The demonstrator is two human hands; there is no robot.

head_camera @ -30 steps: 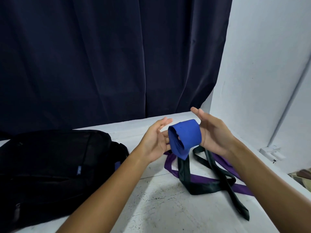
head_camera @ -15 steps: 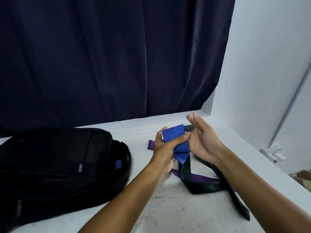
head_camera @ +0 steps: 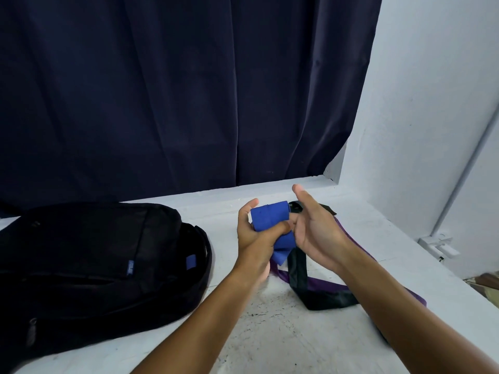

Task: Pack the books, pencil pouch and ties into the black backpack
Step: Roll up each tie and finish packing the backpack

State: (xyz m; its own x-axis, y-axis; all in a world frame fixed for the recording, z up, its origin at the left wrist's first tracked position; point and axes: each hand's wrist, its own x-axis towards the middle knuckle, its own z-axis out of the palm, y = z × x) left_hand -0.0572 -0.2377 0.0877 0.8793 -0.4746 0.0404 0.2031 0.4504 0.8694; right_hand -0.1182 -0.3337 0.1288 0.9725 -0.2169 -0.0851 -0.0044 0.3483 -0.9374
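Holding the rolled blue tie (head_camera: 270,218) above the bench (head_camera: 270,341) in our left hand (head_camera: 255,238), right hand (head_camera: 314,233) open beside, we judge it soft, best clasped around the roll.

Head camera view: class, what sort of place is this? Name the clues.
Probably a room in a home, at a white ledge used as a packing spot. Clues: a dark curtain, painted white walls, and a black backpack beside loose ties.
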